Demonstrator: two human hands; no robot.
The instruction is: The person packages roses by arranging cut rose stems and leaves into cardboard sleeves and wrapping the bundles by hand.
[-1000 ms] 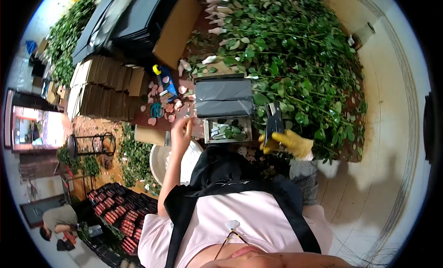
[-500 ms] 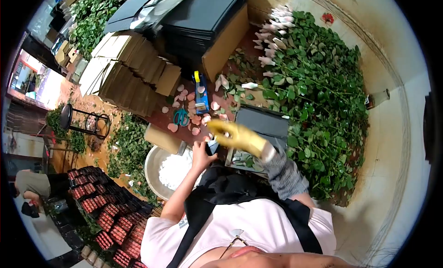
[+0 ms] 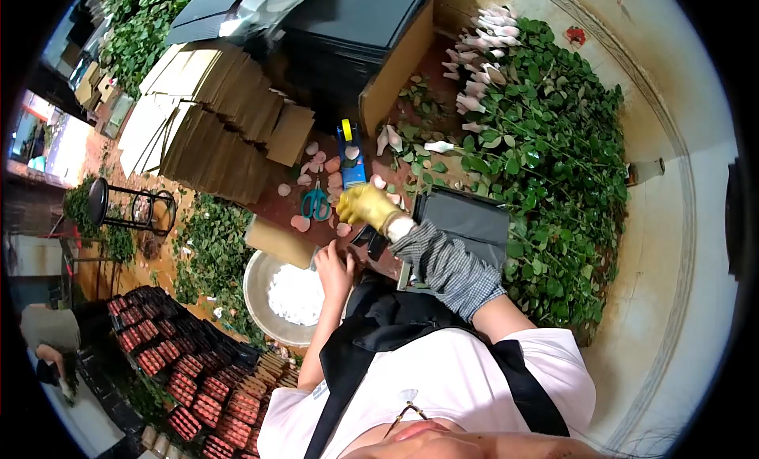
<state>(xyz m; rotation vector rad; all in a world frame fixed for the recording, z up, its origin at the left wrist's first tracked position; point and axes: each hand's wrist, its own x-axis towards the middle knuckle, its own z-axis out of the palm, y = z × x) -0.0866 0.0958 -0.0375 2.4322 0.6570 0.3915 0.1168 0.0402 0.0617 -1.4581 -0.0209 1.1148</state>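
Observation:
My left hand (image 3: 334, 271) is bare and sits at the table's near edge, beside a piece of cardboard. Its fingers are slightly apart and I see nothing in them. My right hand (image 3: 366, 206), in a yellow glove with a checked grey sleeve, is over the table with its fingers curled down; whatever they may hold is hidden. Below the glove lies a small black object (image 3: 368, 240), partly covered. Close to the gloved fingertips are teal-handled scissors (image 3: 316, 205) and a blue tape dispenser (image 3: 352, 165) with a yellow roll. Loose pink petals (image 3: 300, 223) lie around them.
A metal bowl (image 3: 254, 301) of white pieces stands to the left. Right of the sleeve is a black-lined box (image 3: 465, 226). Wrapped roses (image 3: 545, 166) are heaped at right. Cardboard stacks (image 3: 213, 119) stand at the back. Another person (image 3: 47, 332) works at far left.
My right hand has moved left and slightly up, toward the scissors. My left hand has shifted left, away from the black object it was touching.

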